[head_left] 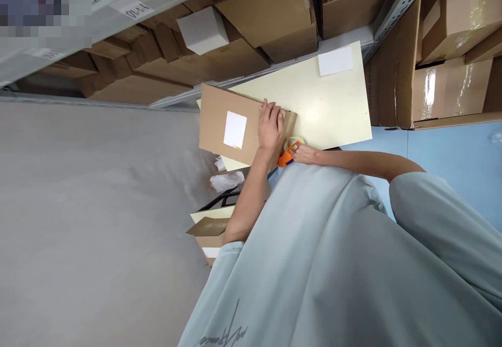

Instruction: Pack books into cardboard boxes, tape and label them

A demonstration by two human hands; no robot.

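A closed cardboard box (219, 122) with a white label (235, 129) lies on a cream-coloured tabletop (333, 106). My left hand (270, 125) rests flat on the box near its right end, fingers stretched out. At that same end, my right hand (305, 154) grips an orange tape dispenser (285, 156) loaded with a roll of tape (292, 142). The dispenser sits against the near right corner of the box. Whether its tape sticks to the cardboard there, I cannot tell.
A white sheet of paper (335, 60) lies at the table's far right. Behind stands a metal shelf (172, 99) packed with cardboard boxes and a white box (203, 30). A large open carton (392, 91) is on the right. Another open box (209, 240) sits lower left.
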